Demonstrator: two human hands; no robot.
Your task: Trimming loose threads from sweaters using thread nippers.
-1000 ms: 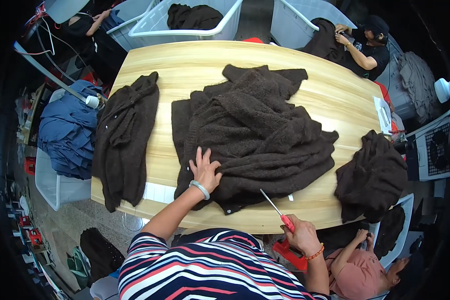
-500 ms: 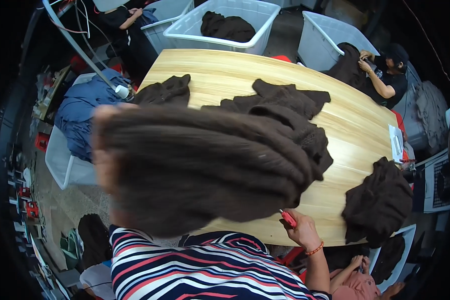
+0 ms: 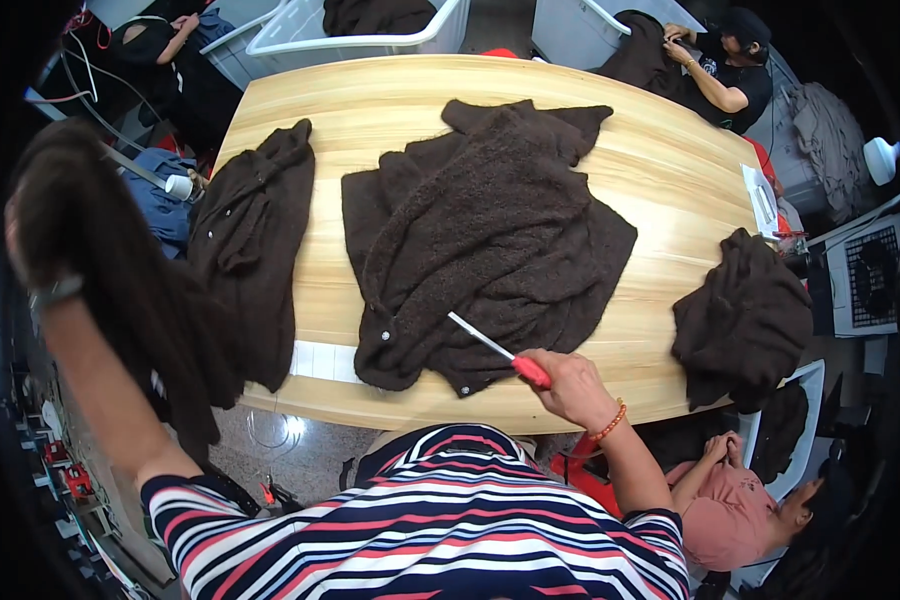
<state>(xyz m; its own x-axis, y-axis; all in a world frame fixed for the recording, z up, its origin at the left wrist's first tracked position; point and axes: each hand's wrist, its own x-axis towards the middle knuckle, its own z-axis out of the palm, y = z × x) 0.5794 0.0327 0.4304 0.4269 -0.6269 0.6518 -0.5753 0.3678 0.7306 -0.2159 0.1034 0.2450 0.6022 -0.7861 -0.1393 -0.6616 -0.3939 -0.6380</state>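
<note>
At the far left my left hand (image 3: 22,250), partly covered by cloth, grips a dark brown knit garment (image 3: 110,230) raised beside the table, its lower part hanging down. My right hand (image 3: 570,385) is closed round a red-handled tool (image 3: 532,371) with a long slim metal end. That metal end points up and left over a dark brown fuzzy cardigan (image 3: 490,230) spread on the table, with buttons at its near edge. Another dark brown buttoned garment (image 3: 255,220) lies along the table's left side, partly behind the raised one.
The pale wooden table (image 3: 670,180) carries a crumpled brown garment (image 3: 745,320) at its right edge. White bins (image 3: 360,45) stand behind it. One person (image 3: 740,75) handles brown cloth at the far right; another person (image 3: 725,510) sits near right. A notepad (image 3: 760,200) lies at the right edge.
My left hand has swung the brown garment from over the table's middle to the far left, uncovering the cardigan. My right hand, with the tool, has moved up and slightly left. The view has shifted.
</note>
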